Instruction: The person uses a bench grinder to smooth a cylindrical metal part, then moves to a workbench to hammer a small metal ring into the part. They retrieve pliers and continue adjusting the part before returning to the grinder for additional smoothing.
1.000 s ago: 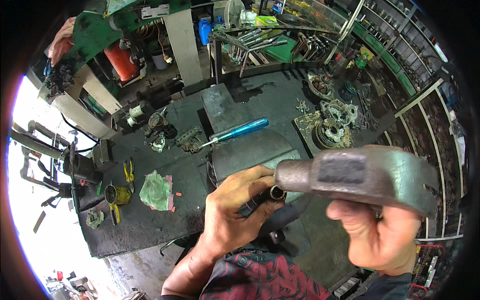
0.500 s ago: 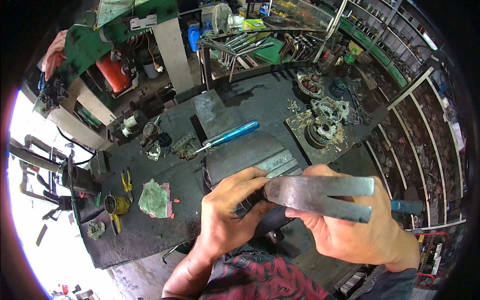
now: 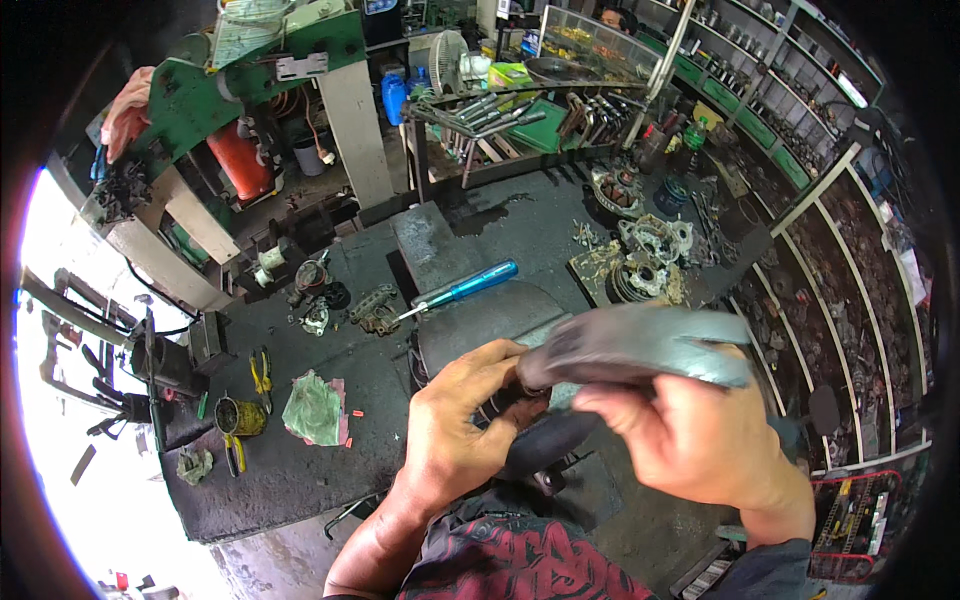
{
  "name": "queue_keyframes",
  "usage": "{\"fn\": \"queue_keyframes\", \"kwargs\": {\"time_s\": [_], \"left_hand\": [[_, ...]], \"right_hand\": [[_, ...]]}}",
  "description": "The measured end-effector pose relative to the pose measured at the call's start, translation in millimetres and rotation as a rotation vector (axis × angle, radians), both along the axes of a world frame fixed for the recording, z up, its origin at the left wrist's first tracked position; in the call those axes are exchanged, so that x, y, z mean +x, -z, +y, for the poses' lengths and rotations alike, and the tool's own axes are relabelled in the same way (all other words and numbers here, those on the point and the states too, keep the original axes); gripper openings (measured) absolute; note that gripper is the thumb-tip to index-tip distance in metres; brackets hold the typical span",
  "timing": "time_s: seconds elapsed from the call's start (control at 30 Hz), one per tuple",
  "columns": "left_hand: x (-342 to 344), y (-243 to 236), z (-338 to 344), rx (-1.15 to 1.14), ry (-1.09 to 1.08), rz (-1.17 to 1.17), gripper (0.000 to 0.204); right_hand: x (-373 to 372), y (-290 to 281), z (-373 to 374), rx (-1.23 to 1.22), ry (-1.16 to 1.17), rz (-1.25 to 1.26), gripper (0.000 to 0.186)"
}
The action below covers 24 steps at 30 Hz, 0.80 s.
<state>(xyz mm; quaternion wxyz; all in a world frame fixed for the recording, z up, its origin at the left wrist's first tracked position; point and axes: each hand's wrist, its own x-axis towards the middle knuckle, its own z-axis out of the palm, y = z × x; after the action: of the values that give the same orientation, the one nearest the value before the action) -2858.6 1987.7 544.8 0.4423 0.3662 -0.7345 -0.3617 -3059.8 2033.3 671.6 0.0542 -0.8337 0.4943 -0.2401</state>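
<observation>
A claw hammer [image 3: 650, 345] is gripped in my right hand [image 3: 700, 440], its metal head blurred by motion and its claw pointing right. The striking face is at a dark, ringed cylindrical part [image 3: 492, 408], which my left hand [image 3: 450, 420] wraps around. The part's lower end is hidden by my fingers. Both hands are just in front of a bench vise [image 3: 495, 330], whose jaws lie partly behind the hammer head. On top of the vise body rests a blue-handled screwdriver [image 3: 470, 283], tip to the left.
The dark workbench [image 3: 290, 480] carries yellow-handled pliers [image 3: 261, 378], a yellow can [image 3: 240, 416], a green rag [image 3: 313, 407] and greasy metal parts [image 3: 375, 310]. Toward the right, engine parts [image 3: 650, 250] sit on a board. Hand tools [image 3: 480, 115] fill a rack behind the bench.
The hammer head has tilted and swung slightly, now blurred. My right hand has shifted a little left and down at the wrist. My left hand keeps hold of the dark part.
</observation>
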Motion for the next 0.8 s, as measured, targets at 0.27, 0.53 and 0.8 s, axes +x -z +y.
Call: {"fn": "queue_keyframes", "kwargs": {"time_s": [0.27,0.53,0.8], "left_hand": [[9.3,-7.4,0.0,-0.008,-0.052,-0.004,0.038],[2.1,-7.2,0.7,-0.068,-0.027,-0.061,0.039],[3.0,-0.2,0.8,0.028,-0.01,-0.052,0.039]], "right_hand": [[-16.4,3.9,21.8,0.162,0.226,-0.398,0.035],[-22.6,8.1,26.1,0.149,0.175,-0.29,0.033],[-9.4,6.1,20.3,0.219,0.118,-0.428,0.034]]}}
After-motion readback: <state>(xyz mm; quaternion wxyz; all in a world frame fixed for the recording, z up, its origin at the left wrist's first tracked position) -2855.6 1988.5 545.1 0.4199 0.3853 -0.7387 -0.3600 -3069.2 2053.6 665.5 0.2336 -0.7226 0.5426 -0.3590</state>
